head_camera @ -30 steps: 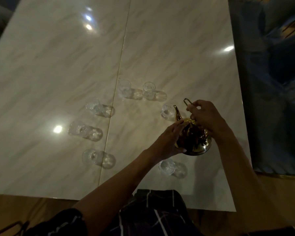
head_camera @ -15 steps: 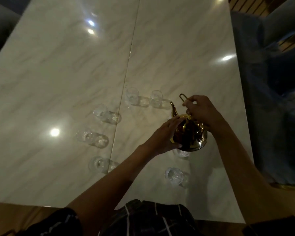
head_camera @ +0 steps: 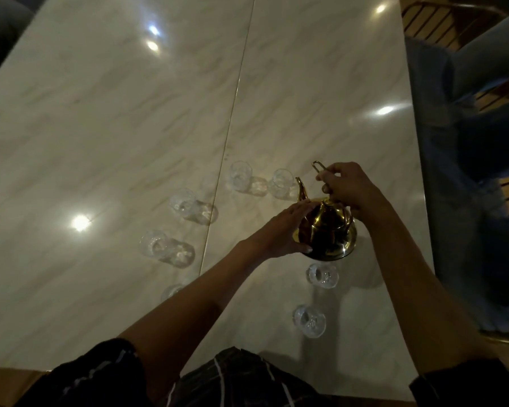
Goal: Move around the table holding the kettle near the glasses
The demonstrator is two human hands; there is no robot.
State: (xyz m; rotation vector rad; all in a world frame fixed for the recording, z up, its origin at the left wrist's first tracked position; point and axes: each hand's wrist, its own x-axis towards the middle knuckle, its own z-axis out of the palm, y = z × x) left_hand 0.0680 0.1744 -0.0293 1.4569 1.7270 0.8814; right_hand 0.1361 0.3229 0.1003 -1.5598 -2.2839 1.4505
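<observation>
Nearest the body, two small clear glasses (head_camera: 309, 321) (head_camera: 322, 275) are seen on the marble table (head_camera: 100, 127). Just beyond them, a golden teapot (head_camera: 328, 233) is steadied by the left hand (head_camera: 279, 233), whose straight fingers are pressed flat on its side. Its wire handle (head_camera: 318, 167) is gripped from above by the right hand (head_camera: 348, 186). Farther off, more glasses (head_camera: 240, 176) are ranged in an arc.

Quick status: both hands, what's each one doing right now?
Left hand: open, straight fingers pressed against the side of the gold teapot.
Right hand: closed, gripping the teapot's wire handle.
</observation>
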